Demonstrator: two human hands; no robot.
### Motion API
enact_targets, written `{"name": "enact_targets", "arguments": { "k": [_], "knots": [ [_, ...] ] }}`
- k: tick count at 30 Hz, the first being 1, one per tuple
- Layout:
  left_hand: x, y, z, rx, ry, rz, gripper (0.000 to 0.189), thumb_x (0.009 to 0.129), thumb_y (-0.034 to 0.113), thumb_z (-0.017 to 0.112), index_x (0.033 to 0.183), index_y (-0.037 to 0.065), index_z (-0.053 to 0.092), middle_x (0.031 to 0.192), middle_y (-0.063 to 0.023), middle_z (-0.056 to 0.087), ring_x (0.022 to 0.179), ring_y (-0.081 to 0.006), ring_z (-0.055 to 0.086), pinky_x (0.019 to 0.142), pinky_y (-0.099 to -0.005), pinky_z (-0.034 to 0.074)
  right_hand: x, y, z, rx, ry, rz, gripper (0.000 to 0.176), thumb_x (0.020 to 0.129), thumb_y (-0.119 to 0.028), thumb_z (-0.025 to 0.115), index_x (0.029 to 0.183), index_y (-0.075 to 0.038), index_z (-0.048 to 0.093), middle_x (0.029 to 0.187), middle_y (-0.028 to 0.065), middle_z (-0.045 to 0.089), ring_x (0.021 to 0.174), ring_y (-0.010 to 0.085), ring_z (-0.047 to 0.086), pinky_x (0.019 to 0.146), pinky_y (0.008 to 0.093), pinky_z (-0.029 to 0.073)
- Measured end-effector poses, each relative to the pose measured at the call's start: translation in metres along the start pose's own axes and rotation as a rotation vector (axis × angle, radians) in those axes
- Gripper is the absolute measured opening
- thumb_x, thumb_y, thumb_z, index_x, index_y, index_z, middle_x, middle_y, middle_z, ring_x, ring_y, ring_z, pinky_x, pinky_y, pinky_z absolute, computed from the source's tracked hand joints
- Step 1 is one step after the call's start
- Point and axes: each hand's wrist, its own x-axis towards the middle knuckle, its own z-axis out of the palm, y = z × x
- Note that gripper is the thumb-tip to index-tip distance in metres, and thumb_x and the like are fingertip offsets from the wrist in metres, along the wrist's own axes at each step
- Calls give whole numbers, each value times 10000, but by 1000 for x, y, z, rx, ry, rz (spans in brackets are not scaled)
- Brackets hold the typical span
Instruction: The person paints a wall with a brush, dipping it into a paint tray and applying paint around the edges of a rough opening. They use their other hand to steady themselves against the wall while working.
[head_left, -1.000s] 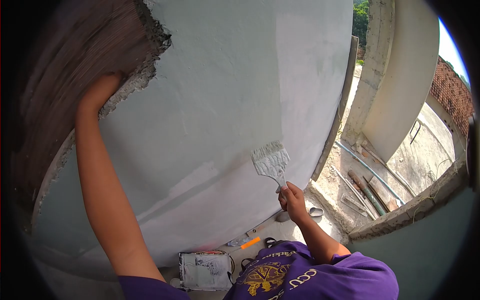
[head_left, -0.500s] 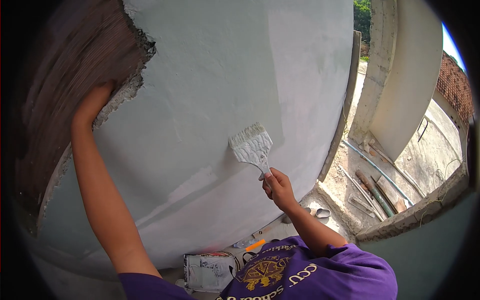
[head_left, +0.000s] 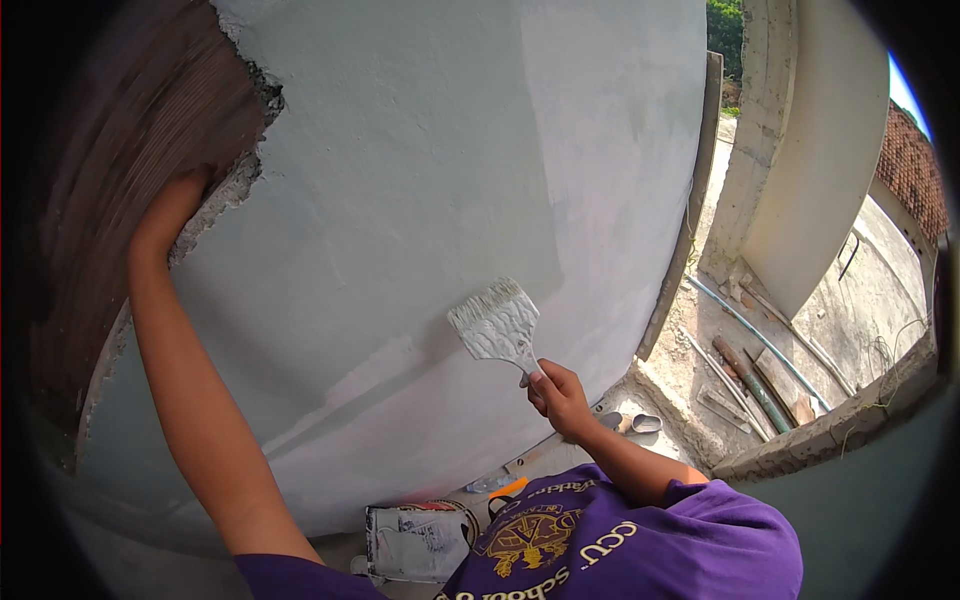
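My right hand (head_left: 557, 398) is closed round the handle of a wide, paint-coated paintbrush (head_left: 496, 325). The brush's bristles point up and left against the wall (head_left: 400, 190), which carries pale green-grey paint beside whiter areas. My left arm reaches up along the wall to its broken, rough edge. There my left hand (head_left: 180, 205) rests at the edge of an opening, beside a dark brown ridged surface (head_left: 130, 130); its fingers are hidden. Below, close to my purple shirt, stands a paint-smeared container (head_left: 415, 545).
On the right, poles and pipes (head_left: 750, 385) lie on the ground past a low concrete ledge (head_left: 830, 435). A concrete pillar (head_left: 750, 140) rises behind them. Shoes (head_left: 645, 424) sit near the wall's foot, and an orange object (head_left: 512, 487) lies by my shirt.
The paintbrush in my right hand has moved downward and slightly left along the wall. My left hand stays at the broken edge; the view has shifted slightly.
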Motion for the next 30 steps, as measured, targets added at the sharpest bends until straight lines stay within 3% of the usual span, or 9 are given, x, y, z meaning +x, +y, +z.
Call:
{"name": "enact_targets", "arguments": {
  "k": [7, 13, 20, 25, 27, 30],
  "knots": [
    [1, -3, 2, 31, 38, 66, 525, 933, 368, 409, 1178, -70, 563, 1205, -234, 601, 1095, -298, 564, 968, -328, 367, 32, -9, 22, -52, 10, -147, 275, 1010, -252, 436, 883, -41, 559, 574, -39, 428, 477, 30, 348, 443, 203, 293],
    [-3, 1, 3, -24, 37, 16, 529, 940, 372, 406, 1191, -68, 556, 1212, -234, 598, 1108, -300, 560, 975, -326, 364, 6, 44, -2, -104, 35, -16, 274, 1008, -256, 442, 877, -44, 557, 576, -39, 427, 480, 29, 354, 446, 202, 296],
    [4, -7, 1, 13, 24, 78, 541, 940, 391, 416, 1190, -65, 566, 1204, -227, 607, 1103, -292, 564, 982, -321, 364, -8, 4, 18, -31, -8, -34, 302, 1004, -277, 450, 858, -36, 560, 599, -34, 438, 517, 36, 362, 470, 213, 298],
    [1, -3, 3, -14, 55, -19, 574, 933, 425, 424, 1200, -59, 578, 1194, -219, 620, 1103, -286, 574, 992, -309, 362, 27, -25, 42, 35, 21, -81, 296, 1013, -269, 433, 848, -48, 541, 589, -39, 417, 495, 32, 337, 449, 210, 277],
    [2, -3, 4, -20, 60, -20, 581, 931, 432, 425, 1202, -57, 581, 1187, -219, 623, 1099, -285, 577, 992, -309, 363, 33, -28, 44, 63, 25, -67, 316, 1014, -267, 443, 822, -35, 542, 611, -37, 426, 545, 36, 362, 493, 221, 302],
    [5, -7, 3, -25, 44, 15, 582, 929, 434, 422, 1203, -53, 583, 1180, -224, 624, 1090, -287, 582, 988, -314, 368, 37, -1, 37, -46, 53, -150, 310, 1020, -289, 426, 842, -61, 538, 584, -46, 411, 487, 30, 338, 440, 204, 277]
  ]
}}
